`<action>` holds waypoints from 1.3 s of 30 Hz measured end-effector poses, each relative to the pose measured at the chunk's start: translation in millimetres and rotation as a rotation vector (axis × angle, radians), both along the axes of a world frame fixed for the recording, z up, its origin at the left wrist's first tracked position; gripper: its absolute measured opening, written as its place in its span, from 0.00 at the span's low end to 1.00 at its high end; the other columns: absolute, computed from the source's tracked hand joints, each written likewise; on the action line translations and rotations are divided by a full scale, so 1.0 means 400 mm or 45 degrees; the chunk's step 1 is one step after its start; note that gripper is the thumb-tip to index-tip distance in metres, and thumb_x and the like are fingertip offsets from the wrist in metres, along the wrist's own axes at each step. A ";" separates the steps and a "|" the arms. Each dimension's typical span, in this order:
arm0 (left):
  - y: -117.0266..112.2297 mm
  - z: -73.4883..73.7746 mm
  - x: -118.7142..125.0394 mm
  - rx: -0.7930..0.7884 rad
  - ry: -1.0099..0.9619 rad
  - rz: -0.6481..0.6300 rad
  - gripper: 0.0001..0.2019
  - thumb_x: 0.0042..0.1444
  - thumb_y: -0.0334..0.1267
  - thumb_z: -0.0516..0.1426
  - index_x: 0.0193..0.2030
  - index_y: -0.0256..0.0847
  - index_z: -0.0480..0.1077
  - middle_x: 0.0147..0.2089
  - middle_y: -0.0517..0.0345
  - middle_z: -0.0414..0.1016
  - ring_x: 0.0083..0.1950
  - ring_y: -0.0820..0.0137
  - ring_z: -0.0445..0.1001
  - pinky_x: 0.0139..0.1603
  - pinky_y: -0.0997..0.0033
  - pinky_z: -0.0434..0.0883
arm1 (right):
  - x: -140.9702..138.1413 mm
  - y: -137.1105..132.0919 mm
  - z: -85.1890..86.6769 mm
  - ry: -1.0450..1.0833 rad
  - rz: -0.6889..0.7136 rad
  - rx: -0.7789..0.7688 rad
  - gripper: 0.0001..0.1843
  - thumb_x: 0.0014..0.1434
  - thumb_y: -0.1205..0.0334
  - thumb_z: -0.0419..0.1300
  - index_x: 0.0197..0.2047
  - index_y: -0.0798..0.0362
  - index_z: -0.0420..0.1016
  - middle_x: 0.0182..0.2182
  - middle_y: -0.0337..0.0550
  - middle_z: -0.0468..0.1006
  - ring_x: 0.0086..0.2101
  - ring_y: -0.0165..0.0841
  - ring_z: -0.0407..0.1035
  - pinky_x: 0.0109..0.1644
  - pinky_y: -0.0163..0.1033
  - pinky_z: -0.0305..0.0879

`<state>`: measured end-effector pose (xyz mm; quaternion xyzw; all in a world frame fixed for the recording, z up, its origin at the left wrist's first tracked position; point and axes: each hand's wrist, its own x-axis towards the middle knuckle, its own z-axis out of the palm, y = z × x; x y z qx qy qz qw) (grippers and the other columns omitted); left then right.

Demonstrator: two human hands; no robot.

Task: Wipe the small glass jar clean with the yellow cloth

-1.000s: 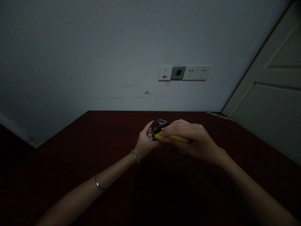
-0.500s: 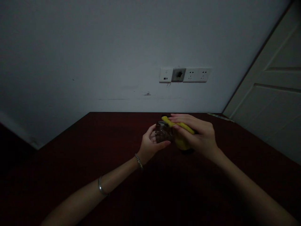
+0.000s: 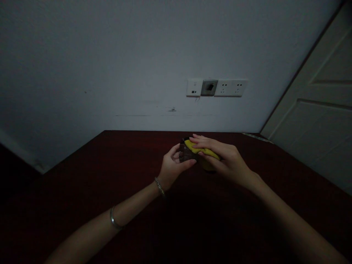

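My left hand [image 3: 176, 163] is wrapped round a clear, patterned glass container [image 3: 187, 152], with the thumb on its near side and the fingers behind it. A folded yellow cloth [image 3: 202, 150] is gripped in my right hand [image 3: 224, 154]. The cloth lies against the upper right part of the glass and hides some of its rim. Part of the cloth hangs below my right palm, in shadow. Both hands are above the far middle of the dark red table [image 3: 132, 154].
Behind the table rises a pale wall [image 3: 110, 66] with a row of sockets and a switch [image 3: 216, 88]. A white panelled door [image 3: 321, 110] stands at the right. On the table's far right edge is a thin printed strip [image 3: 257, 137].
Both hands have shifted slightly left with the glass. My right hand has moved the cloth left across the top of the glass, covering more of its rim.
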<state>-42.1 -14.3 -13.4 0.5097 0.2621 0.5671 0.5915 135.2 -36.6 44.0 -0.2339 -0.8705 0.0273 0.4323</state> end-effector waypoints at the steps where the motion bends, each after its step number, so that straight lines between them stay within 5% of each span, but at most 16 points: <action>1: 0.004 0.004 -0.002 0.010 -0.002 0.022 0.31 0.36 0.33 0.70 0.50 0.36 0.67 0.47 0.48 0.77 0.45 0.66 0.77 0.50 0.65 0.72 | 0.001 0.001 0.000 -0.013 0.000 0.022 0.18 0.63 0.69 0.54 0.56 0.52 0.69 0.56 0.48 0.73 0.59 0.37 0.62 0.64 0.53 0.60; 14: 0.022 0.010 -0.019 0.060 -0.007 0.181 0.27 0.39 0.34 0.69 0.48 0.34 0.69 0.46 0.48 0.78 0.43 0.66 0.77 0.47 0.67 0.72 | -0.004 -0.031 -0.004 -0.121 0.023 0.073 0.16 0.63 0.72 0.52 0.53 0.53 0.69 0.50 0.49 0.77 0.53 0.35 0.70 0.62 0.52 0.61; 22: 0.006 0.010 -0.013 0.012 -0.001 0.086 0.31 0.38 0.33 0.69 0.51 0.34 0.66 0.45 0.48 0.77 0.41 0.66 0.77 0.47 0.63 0.74 | 0.006 -0.022 -0.004 0.164 -0.195 0.093 0.15 0.62 0.71 0.54 0.51 0.53 0.72 0.50 0.49 0.77 0.53 0.36 0.70 0.58 0.46 0.67; 39: -0.001 0.008 0.003 -0.042 -0.076 0.107 0.28 0.41 0.35 0.68 0.50 0.34 0.67 0.46 0.50 0.77 0.43 0.69 0.76 0.48 0.68 0.72 | -0.007 -0.020 -0.010 0.062 -0.100 0.037 0.14 0.62 0.69 0.56 0.51 0.54 0.72 0.48 0.49 0.78 0.49 0.35 0.73 0.53 0.42 0.72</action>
